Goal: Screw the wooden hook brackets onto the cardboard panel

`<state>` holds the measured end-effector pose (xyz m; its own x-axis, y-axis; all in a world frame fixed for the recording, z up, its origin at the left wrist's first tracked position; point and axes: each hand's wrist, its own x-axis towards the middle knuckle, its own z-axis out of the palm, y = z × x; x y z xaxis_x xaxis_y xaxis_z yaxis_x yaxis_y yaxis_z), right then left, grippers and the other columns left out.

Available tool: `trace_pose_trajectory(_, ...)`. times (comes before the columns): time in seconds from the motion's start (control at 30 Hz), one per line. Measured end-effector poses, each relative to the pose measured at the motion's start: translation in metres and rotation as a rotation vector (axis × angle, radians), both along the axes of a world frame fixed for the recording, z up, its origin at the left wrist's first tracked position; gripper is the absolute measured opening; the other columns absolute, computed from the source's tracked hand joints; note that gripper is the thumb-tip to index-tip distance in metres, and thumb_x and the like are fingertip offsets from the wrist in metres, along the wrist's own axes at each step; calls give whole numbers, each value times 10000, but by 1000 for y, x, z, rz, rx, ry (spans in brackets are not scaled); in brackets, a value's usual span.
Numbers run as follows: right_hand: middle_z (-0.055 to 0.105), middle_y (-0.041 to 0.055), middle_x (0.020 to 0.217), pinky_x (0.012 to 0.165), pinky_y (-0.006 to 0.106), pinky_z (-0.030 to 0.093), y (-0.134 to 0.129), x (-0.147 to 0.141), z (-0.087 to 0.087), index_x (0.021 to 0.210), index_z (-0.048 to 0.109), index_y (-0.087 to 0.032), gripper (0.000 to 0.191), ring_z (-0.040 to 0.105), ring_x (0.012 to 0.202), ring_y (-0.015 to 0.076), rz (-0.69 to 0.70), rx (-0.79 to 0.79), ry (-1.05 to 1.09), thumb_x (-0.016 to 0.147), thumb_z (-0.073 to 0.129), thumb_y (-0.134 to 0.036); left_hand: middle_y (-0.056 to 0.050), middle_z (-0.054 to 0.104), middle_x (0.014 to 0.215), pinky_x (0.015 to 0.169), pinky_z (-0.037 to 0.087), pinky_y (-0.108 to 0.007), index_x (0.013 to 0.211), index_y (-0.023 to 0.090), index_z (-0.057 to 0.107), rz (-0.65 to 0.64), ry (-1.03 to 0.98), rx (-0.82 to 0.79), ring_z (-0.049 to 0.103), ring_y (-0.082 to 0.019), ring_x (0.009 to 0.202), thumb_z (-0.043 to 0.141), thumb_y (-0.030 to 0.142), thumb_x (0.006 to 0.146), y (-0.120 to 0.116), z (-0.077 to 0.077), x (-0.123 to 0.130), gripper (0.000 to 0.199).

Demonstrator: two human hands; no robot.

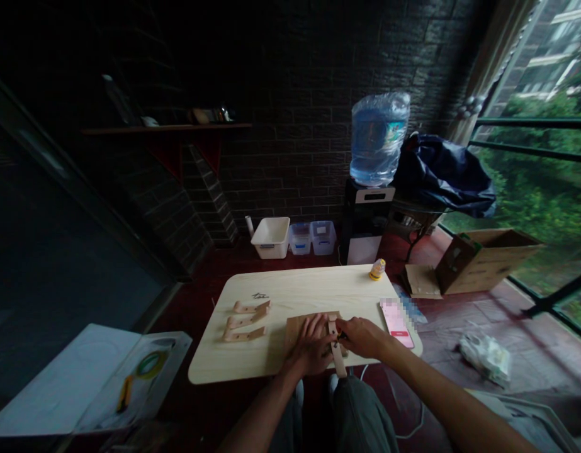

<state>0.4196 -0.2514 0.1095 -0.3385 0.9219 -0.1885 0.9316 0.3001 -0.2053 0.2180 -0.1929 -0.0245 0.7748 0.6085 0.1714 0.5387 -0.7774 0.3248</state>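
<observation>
A brown cardboard piece (294,327) lies near the front edge of the pale wooden table (309,286). My left hand (311,345) rests on it with fingers spread, its thumb side touching a light brown strip with holes (338,362). The strip runs over the cardboard toward the table's front edge. My right hand (359,335) is closed at the strip's right side, around a small dark and yellow tool that it mostly hides. Bent brown strips (245,335) lie at the table's left, with small dark pieces (260,296) behind them.
A phone (398,324) lies at the table's right and a yellow-based container (377,270) at its back right corner. An open white case (143,371) stands at the left. Plastic bins (271,239), a water dispenser (368,220) and a cardboard box (479,264) are beyond the table.
</observation>
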Motion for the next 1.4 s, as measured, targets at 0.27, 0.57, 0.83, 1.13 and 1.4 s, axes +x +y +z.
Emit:
trace_pose_trajectory(0.27,746,148,1047,729,305,454,1,4,-13,1204,570,-166,300,719,967,285,-41,-9,5,956,524,-327,-27,247,1653,1211,111,-640,1250,337,629,-9,-19,15,162,-358,1524,694,344,816,1,-4,-1,439)
trace_pose_trajectory(0.57,755,153,1016,684,295,451,-5,-10,5,1158,606,-166,261,730,918,275,-2,15,-20,956,492,-284,-30,236,1657,1212,135,-639,1250,329,649,8,-18,-14,177,-358,1521,653,328,845,4,-9,-1,404)
trace_pose_trajectory(0.83,752,158,1013,663,292,447,-3,-17,8,1152,607,-154,271,731,906,275,30,33,-29,970,478,-308,-8,238,1659,1214,147,-642,1251,341,658,34,18,-39,194,-340,1521,581,261,890,8,-17,1,378)
trace_pose_trajectory(1.13,752,144,1013,676,282,427,1,-18,3,1159,595,-164,257,723,935,262,29,18,-13,985,479,-313,-39,268,1648,1228,120,-620,1293,326,623,32,-15,13,214,-311,1520,505,296,950,4,-17,-2,364)
trace_pose_trajectory(1.4,753,144,1016,665,278,421,-2,-12,-2,1160,592,-167,264,728,914,260,1,15,-21,983,486,-332,12,254,1654,1233,140,-599,1237,349,653,51,-26,-7,186,-306,1530,508,307,957,1,-12,-1,318)
